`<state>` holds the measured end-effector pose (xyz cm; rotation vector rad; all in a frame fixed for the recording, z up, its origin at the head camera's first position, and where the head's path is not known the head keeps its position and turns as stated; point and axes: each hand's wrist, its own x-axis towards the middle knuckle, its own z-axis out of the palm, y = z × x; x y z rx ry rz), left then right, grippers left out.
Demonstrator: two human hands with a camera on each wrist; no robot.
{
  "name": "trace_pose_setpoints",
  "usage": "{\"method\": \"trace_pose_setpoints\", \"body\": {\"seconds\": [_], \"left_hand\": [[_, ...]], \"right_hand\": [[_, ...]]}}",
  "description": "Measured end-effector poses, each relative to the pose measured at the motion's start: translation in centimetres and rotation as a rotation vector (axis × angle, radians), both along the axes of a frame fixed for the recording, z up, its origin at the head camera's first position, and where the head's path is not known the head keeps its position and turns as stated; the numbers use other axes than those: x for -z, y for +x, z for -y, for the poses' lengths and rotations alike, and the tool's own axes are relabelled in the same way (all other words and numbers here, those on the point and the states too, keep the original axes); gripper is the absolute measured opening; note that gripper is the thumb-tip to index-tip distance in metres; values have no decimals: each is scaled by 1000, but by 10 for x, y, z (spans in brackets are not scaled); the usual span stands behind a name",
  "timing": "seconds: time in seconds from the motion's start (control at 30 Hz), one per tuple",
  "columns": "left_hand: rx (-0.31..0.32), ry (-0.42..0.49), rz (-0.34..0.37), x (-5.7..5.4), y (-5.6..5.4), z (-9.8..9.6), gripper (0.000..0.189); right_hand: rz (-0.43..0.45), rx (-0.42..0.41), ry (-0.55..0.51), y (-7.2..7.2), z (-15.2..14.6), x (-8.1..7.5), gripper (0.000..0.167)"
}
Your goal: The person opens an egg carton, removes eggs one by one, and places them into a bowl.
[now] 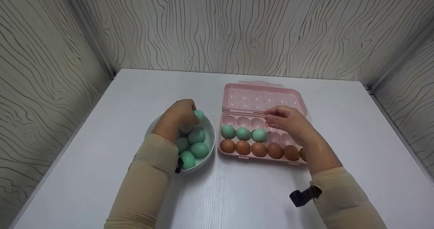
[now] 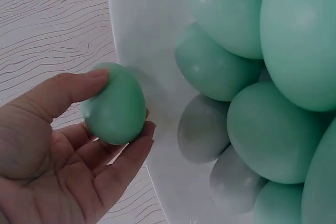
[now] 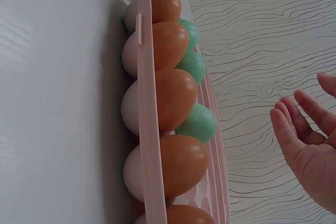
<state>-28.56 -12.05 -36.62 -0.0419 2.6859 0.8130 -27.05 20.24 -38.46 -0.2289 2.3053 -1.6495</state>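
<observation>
Fingers of the left hand [image 2: 58,174]: partly closed round one green egg [image 2: 114,104], with the thumb on one side and the other fingers opposite.
Fingers of the right hand [image 1: 290,123]: spread loosely, a little bent, the thumb apart from the rest; they hold nothing and are above the back right part of the pink carton [image 1: 264,157].
Egg in hand: at the far right rim of the white bowl [image 1: 211,137]; whether it touches the rim, I cannot tell.
Bowl: just beside the carton, to its left, with a heap of green eggs [image 1: 199,150] inside; the left forearm covers part of it.
Carton: open, its lid [image 1: 264,95] laid back behind it.
Front row: brown eggs [image 1: 259,149] side by side, six in sight, the rightmost partly hidden by the right arm.
Middle row: three green eggs at the left end, pink cups [image 1: 273,137] showing to their right.
Back row: pink cups at the left, the remainder behind the right hand.
Sleeves: beige on both arms [image 1: 145,181], a black clip [image 1: 305,195] at the right cuff.
Tabletop: white [image 1: 237,195], under bowl and carton.
Walls: pale panels [image 1: 217,29] with dark wavy grain lines.
</observation>
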Motion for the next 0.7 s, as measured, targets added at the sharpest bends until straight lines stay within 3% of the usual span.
{"method": "trace_pose_setpoints", "body": {"seconds": [0.2,0.4,0.7], "left_hand": [[11,-44,76,0,-1,-1,39],[-28,-53,162,-4,-1,-3,40],[-30,-127,178,-5,2,-13,30]], "right_hand": [[-3,2,-8,-1,-1,1,37],[-7,3,0,-2,-2,3,36],[-17,-6,2,-2,-2,2,35]]}}
